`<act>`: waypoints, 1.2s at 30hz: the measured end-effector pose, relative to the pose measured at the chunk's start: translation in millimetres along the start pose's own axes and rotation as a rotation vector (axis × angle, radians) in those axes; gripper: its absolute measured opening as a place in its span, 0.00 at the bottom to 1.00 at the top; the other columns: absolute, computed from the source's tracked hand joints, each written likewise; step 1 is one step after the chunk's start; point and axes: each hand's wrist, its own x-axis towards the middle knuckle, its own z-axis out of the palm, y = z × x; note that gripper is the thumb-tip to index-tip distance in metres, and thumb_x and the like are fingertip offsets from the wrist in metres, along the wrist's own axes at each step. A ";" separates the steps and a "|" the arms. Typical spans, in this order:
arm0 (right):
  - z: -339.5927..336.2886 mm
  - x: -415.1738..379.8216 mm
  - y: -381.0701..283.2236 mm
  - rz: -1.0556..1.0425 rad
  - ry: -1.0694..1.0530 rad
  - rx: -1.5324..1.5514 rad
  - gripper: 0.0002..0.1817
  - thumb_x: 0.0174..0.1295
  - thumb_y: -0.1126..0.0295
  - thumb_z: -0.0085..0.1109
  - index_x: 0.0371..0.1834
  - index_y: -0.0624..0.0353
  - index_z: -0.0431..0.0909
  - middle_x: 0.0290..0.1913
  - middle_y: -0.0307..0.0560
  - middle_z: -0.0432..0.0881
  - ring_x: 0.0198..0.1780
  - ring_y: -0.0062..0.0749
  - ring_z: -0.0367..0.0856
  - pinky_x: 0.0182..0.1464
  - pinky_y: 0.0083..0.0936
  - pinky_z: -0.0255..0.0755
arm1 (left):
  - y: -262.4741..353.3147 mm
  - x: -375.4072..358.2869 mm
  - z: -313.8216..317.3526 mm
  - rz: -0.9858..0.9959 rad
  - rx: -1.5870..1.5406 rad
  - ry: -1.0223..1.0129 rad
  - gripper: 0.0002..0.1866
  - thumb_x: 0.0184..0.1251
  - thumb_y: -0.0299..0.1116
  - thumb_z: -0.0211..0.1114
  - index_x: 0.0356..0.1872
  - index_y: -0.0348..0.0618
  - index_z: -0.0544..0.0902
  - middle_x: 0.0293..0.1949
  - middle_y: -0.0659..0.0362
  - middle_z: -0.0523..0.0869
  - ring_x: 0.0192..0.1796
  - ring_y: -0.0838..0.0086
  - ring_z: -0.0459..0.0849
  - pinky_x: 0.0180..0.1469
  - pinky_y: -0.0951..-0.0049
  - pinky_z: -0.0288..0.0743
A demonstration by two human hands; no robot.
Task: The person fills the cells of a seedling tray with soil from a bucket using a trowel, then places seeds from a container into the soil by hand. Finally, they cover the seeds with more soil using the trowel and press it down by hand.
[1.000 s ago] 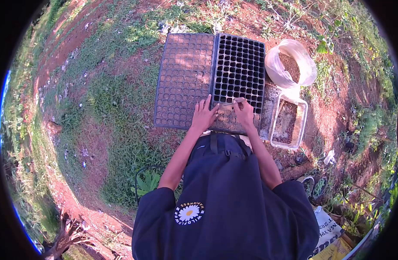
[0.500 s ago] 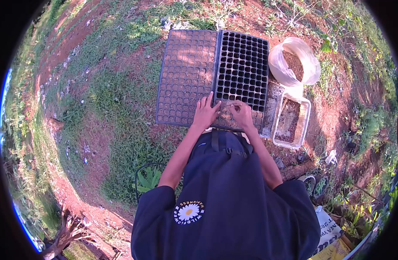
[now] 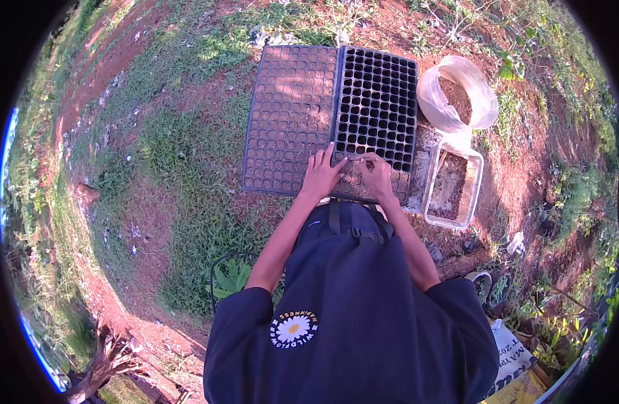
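Note:
Two black seedling trays lie side by side in front of me. The left seedling tray has its cells filled with brown soil. In the right seedling tray, most cells are dark and hollow, while the rows nearest me hold soil. My left hand rests with fingers spread across the seam between the trays, its thumb reaching toward the right one. Over the soil-filled rows of the right tray, my right hand has its fingers curled into a pinch; anything between the fingertips is too small to make out.
To the right stands a clear rectangular plastic tub with some soil inside. Behind it is a round, whitish translucent ring around brown soil. Grass and red earth surround the trays. A printed sack lies at the lower right.
My right hand has shifted very slightly up and left, still pinched. The left hand stays nearly in place, and the trays have not visibly moved.

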 end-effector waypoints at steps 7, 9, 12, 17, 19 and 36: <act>-0.2 -1.2 2.5 0.004 0.016 0.030 0.07 0.61 0.73 0.64 0.41 0.63 0.84 0.33 0.49 0.86 0.31 0.28 0.84 0.36 0.25 0.77 | 1.9 0.4 0.0 0.005 0.031 0.006 0.29 0.63 0.41 0.68 0.67 0.67 0.77 0.77 0.48 0.56 0.71 0.50 0.64 0.70 0.51 0.60; -0.2 -0.8 0.1 0.029 0.012 0.006 0.07 0.62 0.73 0.64 0.41 0.63 0.84 0.32 0.49 0.87 0.31 0.27 0.84 0.36 0.25 0.77 | 2.7 0.8 -0.9 0.018 0.058 -0.011 0.27 0.64 0.41 0.67 0.66 0.66 0.78 0.77 0.48 0.56 0.71 0.51 0.63 0.70 0.51 0.60; -3.5 -0.8 -4.1 0.107 -0.006 0.029 0.07 0.63 0.73 0.63 0.40 0.64 0.84 0.33 0.48 0.87 0.31 0.25 0.85 0.36 0.24 0.77 | 2.5 -0.3 -1.6 0.017 0.005 0.015 0.25 0.65 0.41 0.67 0.64 0.65 0.80 0.77 0.48 0.56 0.71 0.51 0.63 0.70 0.52 0.60; -1.5 -2.2 -3.2 0.063 0.013 0.039 0.06 0.64 0.74 0.61 0.41 0.64 0.84 0.32 0.48 0.87 0.31 0.23 0.85 0.36 0.22 0.77 | 0.5 -2.3 0.7 -0.031 -0.013 0.014 0.24 0.67 0.42 0.66 0.65 0.66 0.80 0.77 0.48 0.57 0.71 0.50 0.63 0.69 0.50 0.60; -2.7 -2.7 -6.4 0.060 0.016 0.033 0.06 0.64 0.74 0.61 0.41 0.64 0.84 0.32 0.47 0.87 0.31 0.22 0.84 0.36 0.22 0.77 | 1.3 -1.8 -0.3 -0.041 -0.014 0.017 0.24 0.67 0.43 0.66 0.65 0.66 0.79 0.77 0.48 0.57 0.71 0.50 0.63 0.69 0.50 0.61; -6.9 -8.9 -1.0 0.033 -0.019 0.013 0.07 0.64 0.75 0.62 0.43 0.64 0.83 0.37 0.51 0.87 0.32 0.27 0.85 0.37 0.25 0.78 | 11.7 10.2 1.6 -0.015 0.188 -0.015 0.27 0.64 0.43 0.67 0.67 0.67 0.77 0.77 0.52 0.58 0.69 0.55 0.66 0.66 0.54 0.64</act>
